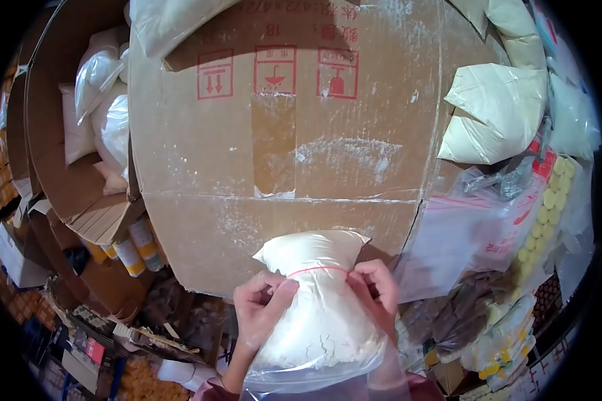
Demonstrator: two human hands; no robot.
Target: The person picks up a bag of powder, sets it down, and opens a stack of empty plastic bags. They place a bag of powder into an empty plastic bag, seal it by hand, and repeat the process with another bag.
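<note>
A person's two bare hands grip a plump clear plastic bag (pixel 324 321) packed with fine white powder, at the near edge of a broad cardboard surface (pixel 354 177). The left hand (pixel 264 301) pinches one side of the bag between thumb and curled fingers, while the right hand (pixel 376 291) clasps the opposite side, its fingers bent inward. A thin red line (pixel 318 270) crosses the bag between them; the far end puffs out into two pointed corners, and the powder nearer the wearer is cracked and crumbly above a loose, transparent skirt of film (pixel 308 386). Whether the bag's weight rests on the cardboard cannot be told.

The brown board, dusted with chalky smears, bears red printed symbols (pixel 274 70) and a strip of glossy tape (pixel 273 147). To the right, a creased, cream-coloured filled bag (pixel 495 113) lies above flat translucent bags (pixel 448 234), beside a row of pale yellow discs (pixel 548 200). Another filled bag (pixel 170 27) overlaps the board's far left corner, covering part of it, and an open carton (pixel 50 160) at left holds shiny white packets (pixel 110 123)
</note>
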